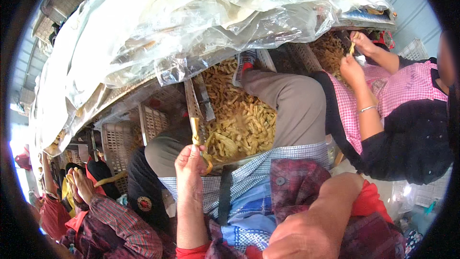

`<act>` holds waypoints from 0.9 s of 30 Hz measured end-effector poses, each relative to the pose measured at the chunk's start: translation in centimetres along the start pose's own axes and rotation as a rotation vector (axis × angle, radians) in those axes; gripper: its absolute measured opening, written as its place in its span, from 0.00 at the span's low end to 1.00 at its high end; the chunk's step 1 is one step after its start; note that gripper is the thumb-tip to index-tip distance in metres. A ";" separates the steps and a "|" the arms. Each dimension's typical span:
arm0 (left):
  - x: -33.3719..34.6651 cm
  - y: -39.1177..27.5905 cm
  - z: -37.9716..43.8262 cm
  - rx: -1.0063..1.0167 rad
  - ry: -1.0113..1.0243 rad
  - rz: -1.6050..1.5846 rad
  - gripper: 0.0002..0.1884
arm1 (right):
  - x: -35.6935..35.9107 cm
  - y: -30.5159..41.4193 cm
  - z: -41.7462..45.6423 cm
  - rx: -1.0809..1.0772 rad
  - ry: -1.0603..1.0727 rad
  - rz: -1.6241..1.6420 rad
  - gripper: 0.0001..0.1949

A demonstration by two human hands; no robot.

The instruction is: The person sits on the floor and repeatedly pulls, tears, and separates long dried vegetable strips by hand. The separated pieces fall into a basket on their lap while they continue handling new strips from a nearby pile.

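Observation:
In my left hand (188,160), pinched between thumb and fingertips, is a pale yellow strip (194,127) with a knot in it, which looks like bean curd skin. One end stands up above the fingers, and another bit curls out below them. My right hand (300,239) is close to the camera at the bottom edge, its back towards me. Its fingers are hidden, so whether it holds anything is unclear. Between my knees a plastic crate (194,104) holds many small yellow-brown knotted pieces (248,126), with a wider loose sheet (222,144) lying on top.
A table (133,86) draped in clear plastic sheeting (201,18) spans the far side. To the right, a co-worker's hands (354,66) hold a yellow strip above another filled crate (325,50). At left are another person's hands (81,185) and more plastic crates (116,144).

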State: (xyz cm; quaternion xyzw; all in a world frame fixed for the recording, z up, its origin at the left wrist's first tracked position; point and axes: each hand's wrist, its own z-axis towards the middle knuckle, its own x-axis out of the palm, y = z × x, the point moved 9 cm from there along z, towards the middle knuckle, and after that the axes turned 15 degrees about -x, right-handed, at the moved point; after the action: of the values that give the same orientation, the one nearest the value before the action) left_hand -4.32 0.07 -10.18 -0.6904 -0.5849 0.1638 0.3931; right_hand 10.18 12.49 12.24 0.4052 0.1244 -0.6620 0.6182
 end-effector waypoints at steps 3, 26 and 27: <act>-0.5 0.2 -0.3 0.025 -0.033 0.044 0.13 | 1.5 -3.0 -3.3 0.253 -0.008 -0.067 0.13; 11.0 -1.3 -11.4 0.829 0.059 1.185 0.12 | 6.8 -7.7 -8.5 0.668 -0.024 0.095 0.21; 10.4 -0.1 -10.7 0.649 0.153 1.166 0.15 | 5.4 -7.7 -9.5 0.653 -0.050 0.066 0.19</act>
State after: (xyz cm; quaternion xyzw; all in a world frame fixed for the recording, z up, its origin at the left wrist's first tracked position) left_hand 5.70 6.10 -0.88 -0.7498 -0.0078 0.4675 0.4682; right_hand 7.19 16.52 -0.17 0.5695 -0.1228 -0.6562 0.4795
